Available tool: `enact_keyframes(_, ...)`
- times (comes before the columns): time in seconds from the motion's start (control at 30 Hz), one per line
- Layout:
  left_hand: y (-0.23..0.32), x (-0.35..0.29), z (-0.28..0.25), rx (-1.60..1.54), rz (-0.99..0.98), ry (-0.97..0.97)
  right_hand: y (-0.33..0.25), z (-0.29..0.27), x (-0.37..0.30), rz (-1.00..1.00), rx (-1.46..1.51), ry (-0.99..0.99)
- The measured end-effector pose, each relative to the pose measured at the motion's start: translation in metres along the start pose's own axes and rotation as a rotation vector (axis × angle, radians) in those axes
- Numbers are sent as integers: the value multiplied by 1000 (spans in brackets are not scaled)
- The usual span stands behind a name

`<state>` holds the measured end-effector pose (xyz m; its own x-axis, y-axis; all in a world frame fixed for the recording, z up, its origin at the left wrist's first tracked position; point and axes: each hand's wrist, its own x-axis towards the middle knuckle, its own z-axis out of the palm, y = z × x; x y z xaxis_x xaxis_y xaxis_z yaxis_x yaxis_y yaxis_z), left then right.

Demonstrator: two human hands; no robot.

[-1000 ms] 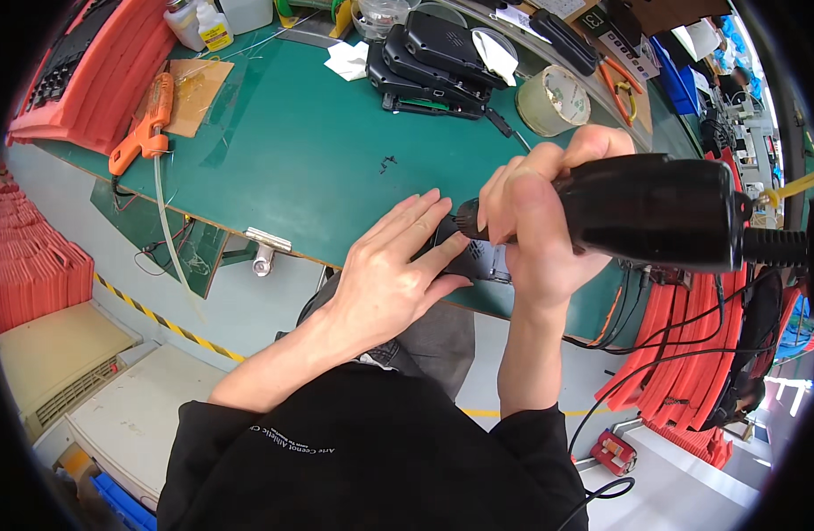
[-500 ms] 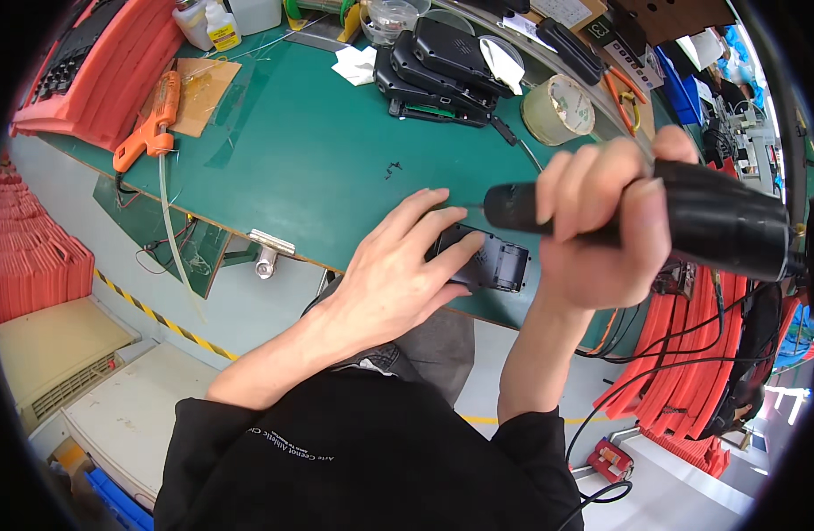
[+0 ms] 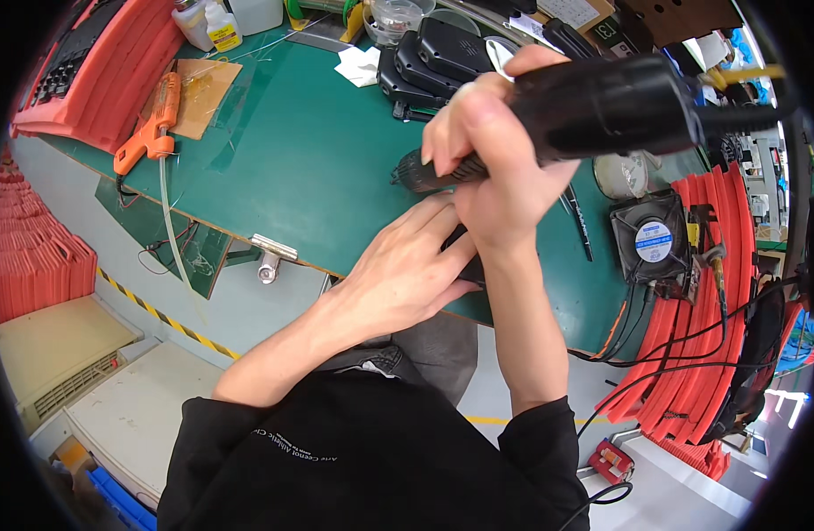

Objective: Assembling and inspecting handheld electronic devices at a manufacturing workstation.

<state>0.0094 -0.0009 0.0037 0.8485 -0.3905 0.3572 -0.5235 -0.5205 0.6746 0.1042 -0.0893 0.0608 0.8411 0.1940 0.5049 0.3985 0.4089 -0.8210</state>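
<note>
My right hand (image 3: 504, 173) is closed round a black corded electric screwdriver (image 3: 610, 106), tilted so its nose points down and left to the green mat. The nose is just beyond the fingers of my left hand (image 3: 402, 265). That left hand lies over a small black plastic device housing (image 3: 475, 273) near the mat's front edge and holds it there, thumb and fingers spread across it. Most of the housing is hidden by my hands and right forearm. Whatever lies right under the screwdriver's tip is too small to make out.
Black devices (image 3: 438, 57) are stacked at the back, beside a white tissue (image 3: 359, 66). An orange glue gun (image 3: 154, 128) lies at left. A fan (image 3: 652, 239), tweezers (image 3: 580, 226) and a tape roll (image 3: 621, 175) are at right. Red foam trays (image 3: 115, 75) flank the bench.
My right hand has swung the screwdriver left, its nose now where several tiny dark screws lay on the mat. The left hand has stayed on the housing, almost unmoved.
</note>
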Motion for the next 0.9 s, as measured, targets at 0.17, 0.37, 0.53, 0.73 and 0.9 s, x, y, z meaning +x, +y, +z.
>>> enact_keyframes(0.17,0,0,0,-74,55,228,-20,-14,0,-76,162,16)
enact_keyframes(0.37,-7,-5,-8,-121,-180,585,-47,-37,-6,-114,385,-109)
enact_keyframes(0.53,-9,-3,-12,-166,-232,594,-57,-42,-18,-101,374,-146)
enact_keyframes(0.73,-16,-7,-9,-129,-168,585,-57,-39,-22,-96,352,-139)
enact_keyframes(0.9,-16,-7,-10,-122,-149,584,-58,-40,-22,-83,361,-169)
